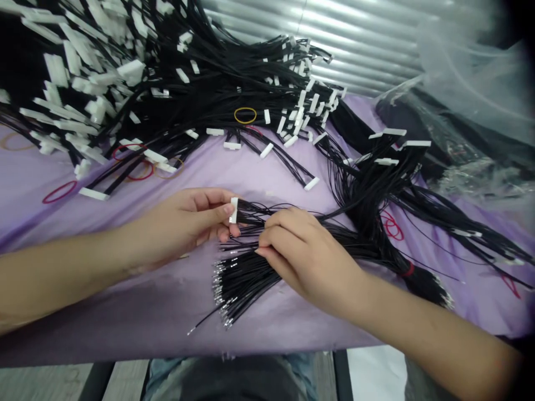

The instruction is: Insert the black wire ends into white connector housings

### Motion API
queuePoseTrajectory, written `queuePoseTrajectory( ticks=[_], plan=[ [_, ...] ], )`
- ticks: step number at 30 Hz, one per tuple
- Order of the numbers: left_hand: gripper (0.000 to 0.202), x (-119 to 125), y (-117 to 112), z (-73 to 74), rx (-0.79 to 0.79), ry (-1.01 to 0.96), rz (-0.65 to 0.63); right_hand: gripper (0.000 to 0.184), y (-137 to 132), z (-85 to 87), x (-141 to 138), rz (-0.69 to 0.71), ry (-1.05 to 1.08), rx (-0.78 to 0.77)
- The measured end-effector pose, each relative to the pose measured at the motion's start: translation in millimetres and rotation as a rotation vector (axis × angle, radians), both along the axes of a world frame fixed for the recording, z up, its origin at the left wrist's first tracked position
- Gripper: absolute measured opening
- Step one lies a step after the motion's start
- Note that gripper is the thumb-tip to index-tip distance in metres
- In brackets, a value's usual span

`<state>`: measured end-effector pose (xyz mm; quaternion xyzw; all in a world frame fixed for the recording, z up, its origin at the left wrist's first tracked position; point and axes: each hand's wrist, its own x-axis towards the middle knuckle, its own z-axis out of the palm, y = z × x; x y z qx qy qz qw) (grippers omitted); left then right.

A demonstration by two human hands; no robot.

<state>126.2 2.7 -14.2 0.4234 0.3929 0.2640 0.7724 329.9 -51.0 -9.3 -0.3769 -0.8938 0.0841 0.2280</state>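
My left hand [184, 223] pinches a small white connector [233, 210] between thumb and fingers; thin black wires run out of it to the right. My right hand [305, 253] is closed around those black wires just right of the connector, fingers curled. Below both hands lies a fanned bundle of loose black wires [242, 284] with bare metal tips pointing left. Both hands hover just above the purple cloth [146, 301].
A big heap of black wire harnesses with white connectors [125, 83] fills the back left and centre. More harnesses [384, 167] lie at right. Red rubber bands [58, 192] and a yellow rubber band [245, 115] are scattered about. Clear plastic bags [472, 100] sit at back right.
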Motion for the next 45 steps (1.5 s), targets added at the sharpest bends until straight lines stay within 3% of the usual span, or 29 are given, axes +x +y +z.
queuePoseTrajectory(
  ticks=[7,13,23,45],
  plan=[
    [0.013,-3.6,0.1,-1.8,0.077,0.044,-0.113,0.006,3.6,2.8,2.6,-0.140,0.141,0.069],
    [0.011,-5.4,1.4,-1.4,0.088,0.018,-0.175,0.006,11.1,-1.2,2.6,-0.138,0.166,0.149],
    [0.015,-0.2,2.7,5.1,0.039,0.007,-0.166,0.007,12.3,-0.2,-0.3,-0.088,0.090,0.231],
    [0.017,-2.7,0.0,11.4,-0.017,0.001,-0.177,0.014,11.9,-2.3,1.2,-0.106,-0.010,0.177]
  ],
)
